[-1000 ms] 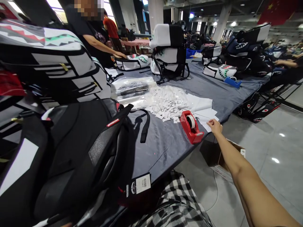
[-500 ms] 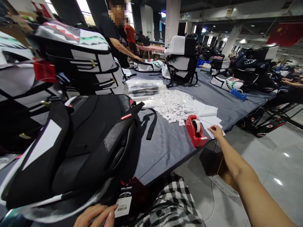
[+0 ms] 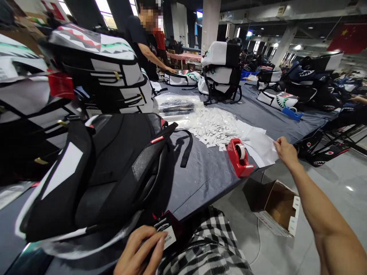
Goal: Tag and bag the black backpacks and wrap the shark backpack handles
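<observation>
- Where the table edge meets my lap, my left hand (image 3: pixel 140 250) pinches the hang tag (image 3: pixel 168 233) of the black backpack (image 3: pixel 109 168), fingers closed on the card.
- Black backpack: lying flat on the grey table (image 3: pixel 206 179), strap trailing right.
- Cardboard box (image 3: pixel 276 206): open, on the floor below the table edge.
- Red tape dispenser (image 3: pixel 239 156): near the table's edge, beside the paper.
- My right hand (image 3: pixel 285 151): fingers gripping the corner of a white paper sheet (image 3: pixel 262 147) at the table's edge.
- Pile of white slips (image 3: pixel 213 124): just behind the dispenser.
- Further off: stacked backpacks (image 3: pixel 220 67); another person's hand (image 3: pixel 170 70) on a bag.
</observation>
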`<state>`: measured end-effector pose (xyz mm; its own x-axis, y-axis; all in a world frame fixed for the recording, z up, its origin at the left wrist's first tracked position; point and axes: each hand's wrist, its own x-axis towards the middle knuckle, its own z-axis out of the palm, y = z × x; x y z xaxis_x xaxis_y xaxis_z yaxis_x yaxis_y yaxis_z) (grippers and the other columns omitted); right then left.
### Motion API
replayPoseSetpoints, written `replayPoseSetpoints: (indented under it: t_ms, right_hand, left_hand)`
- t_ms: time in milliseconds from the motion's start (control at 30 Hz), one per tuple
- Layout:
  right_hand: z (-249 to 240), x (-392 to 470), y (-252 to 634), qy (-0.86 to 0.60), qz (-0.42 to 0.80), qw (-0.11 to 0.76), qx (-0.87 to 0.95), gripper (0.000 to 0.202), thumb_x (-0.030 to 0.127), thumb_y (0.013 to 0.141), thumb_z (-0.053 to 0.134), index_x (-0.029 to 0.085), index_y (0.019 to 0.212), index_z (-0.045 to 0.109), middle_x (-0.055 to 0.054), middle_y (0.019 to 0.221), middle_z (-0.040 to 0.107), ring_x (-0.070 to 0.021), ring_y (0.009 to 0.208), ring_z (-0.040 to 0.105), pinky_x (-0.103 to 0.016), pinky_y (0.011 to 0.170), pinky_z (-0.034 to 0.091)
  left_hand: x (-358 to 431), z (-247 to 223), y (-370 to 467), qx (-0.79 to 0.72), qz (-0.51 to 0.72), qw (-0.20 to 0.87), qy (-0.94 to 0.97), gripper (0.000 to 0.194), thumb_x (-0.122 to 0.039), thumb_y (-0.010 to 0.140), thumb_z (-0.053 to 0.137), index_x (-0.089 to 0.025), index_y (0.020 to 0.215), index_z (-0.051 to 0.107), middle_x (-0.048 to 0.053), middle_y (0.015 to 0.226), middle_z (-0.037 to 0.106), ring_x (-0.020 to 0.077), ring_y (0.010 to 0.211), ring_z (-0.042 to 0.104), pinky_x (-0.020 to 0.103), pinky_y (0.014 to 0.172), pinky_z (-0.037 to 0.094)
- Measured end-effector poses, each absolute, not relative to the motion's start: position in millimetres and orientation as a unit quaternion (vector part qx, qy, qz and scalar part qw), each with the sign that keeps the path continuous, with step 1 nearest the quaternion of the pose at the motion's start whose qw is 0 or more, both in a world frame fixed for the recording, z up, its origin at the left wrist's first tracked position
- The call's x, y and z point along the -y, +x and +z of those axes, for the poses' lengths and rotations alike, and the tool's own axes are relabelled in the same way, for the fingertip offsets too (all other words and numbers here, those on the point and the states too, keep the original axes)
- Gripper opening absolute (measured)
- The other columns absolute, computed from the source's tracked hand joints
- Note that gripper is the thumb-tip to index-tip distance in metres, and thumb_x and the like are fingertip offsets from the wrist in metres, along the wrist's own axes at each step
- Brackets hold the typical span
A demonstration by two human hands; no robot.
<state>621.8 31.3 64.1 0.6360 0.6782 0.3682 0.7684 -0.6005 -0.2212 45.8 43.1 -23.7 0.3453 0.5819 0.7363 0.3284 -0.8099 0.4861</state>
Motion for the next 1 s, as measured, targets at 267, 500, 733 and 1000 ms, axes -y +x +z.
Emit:
replayPoseSetpoints:
  t_ms: [267,500,733,1000]
  right_hand:
    - [68,-14,384,-0.525,0.388,-0.012,0.757,0.026,0.041,0.092,0.054,0.019,0.079,0.062,-0.003,0.072,0.064,-0.0133,0.060,0.052,-0.024,0.059,0.036]
    - [24,-59,350,-0.484,0.602,0.201,0.603,0.061,0.061,0.069,0.076,0.016,0.109,0.065,-0.002,0.077,0.066,-0.0163,0.066,0.059,-0.025,0.059,0.044]
    - [6,-62,293,-0.551,0.477,0.327,0.602,0.040,0.057,0.074,0.075,0.018,0.083,0.070,-0.004,0.082,0.072,-0.0200,0.078,0.064,-0.031,0.078,0.051]
    - [23,-60,278,-0.574,0.345,0.361,0.650,0.032,0.050,0.081,0.071,0.018,0.075,0.070,-0.002,0.070,0.069,-0.0162,0.064,0.061,-0.025,0.062,0.047]
  left_hand:
    - [-35,-9,182,-0.202,0.300,0.515,0.777,0.107,-0.046,0.063,0.090,-0.021,0.152,0.036,0.017,0.141,0.057,0.0334,0.130,0.052,0.051,0.112,0.040]
    - [-27,-53,147,-0.377,0.404,0.747,0.370,0.053,-0.039,0.057,0.089,-0.016,0.099,0.065,-0.001,0.078,0.066,0.0135,0.070,0.059,0.024,0.070,0.045]
    - [-26,-57,126,-0.420,0.492,0.672,0.360,0.042,-0.045,0.066,0.084,-0.018,0.091,0.063,0.000,0.083,0.067,0.0150,0.077,0.062,0.025,0.075,0.048]
    - [-38,-52,116,-0.509,0.559,0.499,0.425,0.031,-0.047,0.086,0.064,-0.018,0.094,0.069,0.001,0.077,0.068,0.0142,0.070,0.061,0.024,0.068,0.048]
